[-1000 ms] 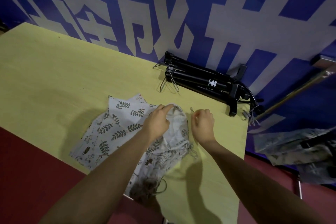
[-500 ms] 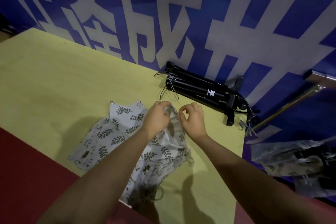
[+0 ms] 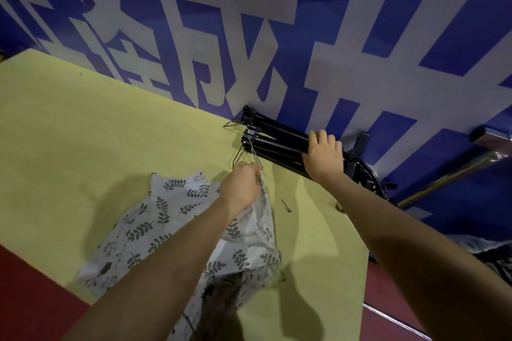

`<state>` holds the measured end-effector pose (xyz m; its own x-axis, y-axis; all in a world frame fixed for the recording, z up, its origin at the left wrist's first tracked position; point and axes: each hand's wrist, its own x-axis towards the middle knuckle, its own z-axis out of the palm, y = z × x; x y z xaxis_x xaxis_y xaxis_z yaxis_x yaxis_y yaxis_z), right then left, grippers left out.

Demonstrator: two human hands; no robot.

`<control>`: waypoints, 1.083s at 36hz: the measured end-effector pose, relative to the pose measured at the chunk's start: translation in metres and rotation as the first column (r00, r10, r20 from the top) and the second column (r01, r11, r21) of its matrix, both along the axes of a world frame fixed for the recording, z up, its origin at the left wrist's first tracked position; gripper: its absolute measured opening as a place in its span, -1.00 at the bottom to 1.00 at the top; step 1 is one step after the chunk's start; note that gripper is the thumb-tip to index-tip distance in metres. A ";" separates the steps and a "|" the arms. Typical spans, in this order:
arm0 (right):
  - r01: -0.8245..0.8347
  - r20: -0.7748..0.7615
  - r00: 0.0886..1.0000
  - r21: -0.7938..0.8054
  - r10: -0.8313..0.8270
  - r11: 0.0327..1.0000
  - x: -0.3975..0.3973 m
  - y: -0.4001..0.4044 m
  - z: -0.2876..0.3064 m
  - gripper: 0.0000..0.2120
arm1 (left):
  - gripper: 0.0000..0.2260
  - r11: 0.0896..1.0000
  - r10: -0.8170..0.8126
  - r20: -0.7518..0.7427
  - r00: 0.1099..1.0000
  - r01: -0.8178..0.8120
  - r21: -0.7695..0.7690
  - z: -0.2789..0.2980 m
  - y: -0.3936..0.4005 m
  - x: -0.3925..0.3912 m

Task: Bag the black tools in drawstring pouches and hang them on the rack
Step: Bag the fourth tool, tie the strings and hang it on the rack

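Leaf-print pouch (image 3: 177,219) crumpled on table, black tools (image 3: 277,144) (folded) against wall

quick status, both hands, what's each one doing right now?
Left hand: closed, gripping the mouth of the leaf-print pouch.
Right hand: on the black tripod, fingers curled over its legs, apparently grasping it.

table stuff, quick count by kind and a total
black tripods: 1 bundle, number inside unclear
leaf-print pouches: 1
wire hangers: 1 cluster, number unclear
small pins: 1
total: 4 kinds
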<state>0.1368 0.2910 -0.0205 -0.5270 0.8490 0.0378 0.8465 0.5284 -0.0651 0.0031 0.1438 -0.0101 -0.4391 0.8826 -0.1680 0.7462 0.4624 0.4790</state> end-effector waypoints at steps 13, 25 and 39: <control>-0.027 0.133 0.990 -0.104 0.041 0.994 -0.015 0.027 0.018 -0.53 | -0.76 0.999 -0.018 -0.135 0.991 0.012 -0.042 -0.004 -0.001 -0.001; -0.050 0.010 0.999 -0.114 0.051 0.992 0.008 -0.020 0.034 -0.45 | -0.79 0.999 0.025 -0.043 0.999 -0.024 0.039 0.011 -0.027 0.004; -0.003 -0.134 0.991 -0.091 -0.010 0.996 0.073 -0.091 0.079 -0.61 | -0.49 0.980 0.083 0.220 0.972 -0.120 0.159 0.029 -0.067 0.015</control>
